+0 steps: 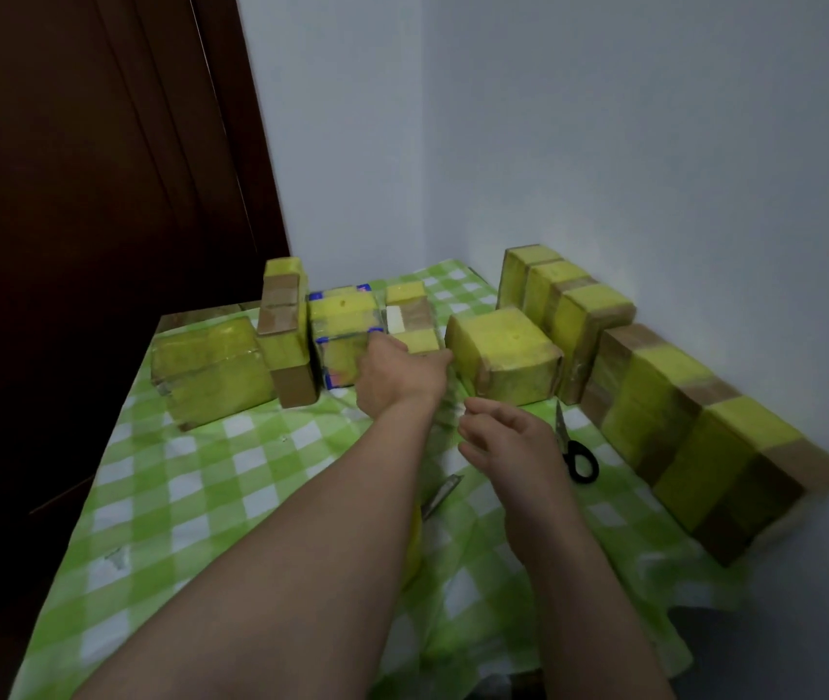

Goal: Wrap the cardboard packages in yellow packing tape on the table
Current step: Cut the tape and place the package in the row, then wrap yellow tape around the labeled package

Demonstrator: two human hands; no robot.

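The small package (411,315) stands near the back of the worktop (175,522), in the middle of a row. Yellow tape bands its top and bottom, and bare brown cardboard and a white patch show between them. The left hand (395,378) is right in front of it, back to the camera, covering its lower part. Its grip is hidden, so I cannot tell whether it is clamped on anything. A blurred translucent strip (450,396) runs from that hand down to the right hand (503,437). The right hand's fingers are loosely curled, with their tips at the strip's end. Whether that grip pinches the strip cannot be told.

Just left of the small package sits a clear-wrapped box (342,341) with blue corners, then an upright package (285,330) and a wide yellow package (210,371). Just right is a cube-shaped package (503,356), almost all yellow. A row of packages (680,426) banded yellow and brown lines the wall on the right. Black-handled scissors (576,454) lie between that row and the right hand. A green checked cloth (261,447) covers the worktop, and a dark door (74,169) stands to the left.
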